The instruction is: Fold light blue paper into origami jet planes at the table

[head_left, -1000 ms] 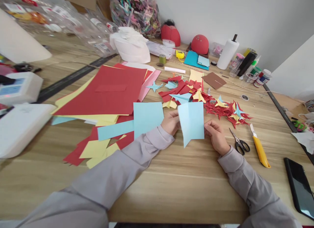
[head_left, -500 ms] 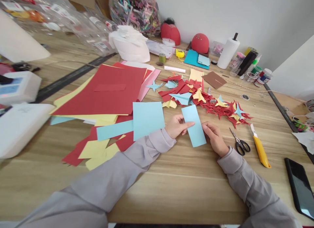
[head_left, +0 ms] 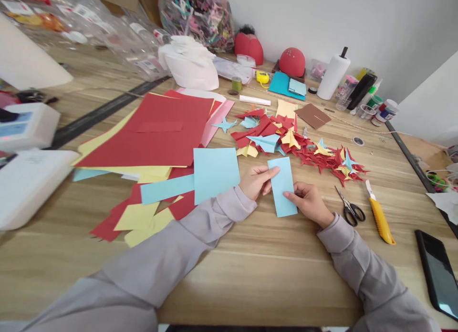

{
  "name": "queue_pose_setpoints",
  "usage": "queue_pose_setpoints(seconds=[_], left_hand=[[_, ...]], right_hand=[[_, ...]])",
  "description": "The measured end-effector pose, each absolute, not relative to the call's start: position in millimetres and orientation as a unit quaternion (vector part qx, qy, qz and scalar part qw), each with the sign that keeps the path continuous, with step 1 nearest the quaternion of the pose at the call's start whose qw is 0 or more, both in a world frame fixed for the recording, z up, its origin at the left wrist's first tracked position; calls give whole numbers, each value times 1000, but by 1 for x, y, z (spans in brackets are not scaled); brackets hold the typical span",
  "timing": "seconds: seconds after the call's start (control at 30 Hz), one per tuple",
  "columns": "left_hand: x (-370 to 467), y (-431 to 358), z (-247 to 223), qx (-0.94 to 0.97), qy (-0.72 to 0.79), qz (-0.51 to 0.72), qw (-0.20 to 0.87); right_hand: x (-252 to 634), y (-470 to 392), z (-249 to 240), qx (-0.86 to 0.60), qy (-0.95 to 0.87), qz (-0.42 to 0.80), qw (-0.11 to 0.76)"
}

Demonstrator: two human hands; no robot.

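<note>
A light blue paper rectangle (head_left: 284, 181) is held up over the table between both hands. My left hand (head_left: 255, 181) pinches its upper left edge, thumb on the front face. On its lower right side my right hand (head_left: 310, 202) grips it, the thumb lying on the front. The fingers behind the paper are partly hidden. Left of my left hand lie a light blue square sheet (head_left: 216, 174) and a narrow blue strip (head_left: 167, 189). Beyond the hands spreads a pile of folded red, yellow and blue paper pieces (head_left: 265, 127).
Black-handled scissors (head_left: 352, 211) and a yellow utility knife (head_left: 379, 220) lie to the right, with a phone (head_left: 437, 270) farther out. At left are stacked red sheets (head_left: 150, 141) and a white device (head_left: 32, 184). Bottles (head_left: 333, 77) and a tape measure (head_left: 262, 77) stand at the back.
The blue paper has turned a little more upright. My right hand has shifted left, and its thumb now lies on the paper's front; my left thumb sits slightly higher.
</note>
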State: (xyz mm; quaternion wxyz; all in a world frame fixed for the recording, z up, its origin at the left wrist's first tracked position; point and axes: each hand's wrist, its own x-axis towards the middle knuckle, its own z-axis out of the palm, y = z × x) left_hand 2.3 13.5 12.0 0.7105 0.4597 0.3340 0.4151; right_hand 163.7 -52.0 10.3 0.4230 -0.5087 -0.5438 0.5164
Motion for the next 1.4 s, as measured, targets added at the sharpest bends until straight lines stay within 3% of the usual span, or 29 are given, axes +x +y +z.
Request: queue_pose_setpoints(seconds=[0.4, 0.57, 0.9, 1.4], left_hand=[[0, 19, 18, 392, 321, 450, 735], [3, 17, 14, 429, 355, 487, 673], [14, -8, 15, 593, 459, 368, 550], [15, -6, 17, 584, 459, 357, 566]], right_hand=[[165, -52, 8, -515, -563, 504, 405], [163, -52, 8, -536, -561, 475, 415], [161, -56, 5, -542, -670, 350, 367], [160, -58, 7, -534, -710, 318, 332]])
